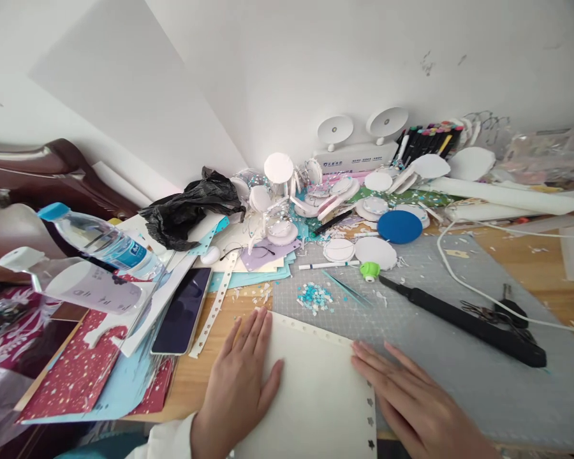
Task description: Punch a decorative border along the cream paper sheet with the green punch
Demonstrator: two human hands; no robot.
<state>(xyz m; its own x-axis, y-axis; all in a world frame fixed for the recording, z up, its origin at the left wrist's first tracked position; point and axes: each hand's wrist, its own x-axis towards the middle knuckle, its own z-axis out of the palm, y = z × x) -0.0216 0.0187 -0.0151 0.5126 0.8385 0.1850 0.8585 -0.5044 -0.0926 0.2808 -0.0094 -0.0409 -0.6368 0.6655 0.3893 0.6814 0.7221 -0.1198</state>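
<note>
Two bare hands lie open on a white sheet point(316, 401) at the near edge of the table point(500, 258). The left hand point(239, 382) is flat along the sheet's left side, thumb spread inward; the right hand point(411, 395) has its fingers extended over the upper right corner and edge. Neither is closed around anything, and this light, broad contact probably serves to keep the paper flat and stop it sliding. Small shaped holes run along the sheet's top and right edges, left uncovered in part by the hands. The sheet overlaps the grey mat point(425, 268) and the wood. Just beyond it, blue and white bits point(314, 298) sit in a loose pile, perhaps gathered so they do not scatter, with tweezers point(347, 289) beside them, within easy reach. A punched strip point(215, 306) lies beside the phone point(182, 310), and a long black tool point(469, 322) rests to the right.
</note>
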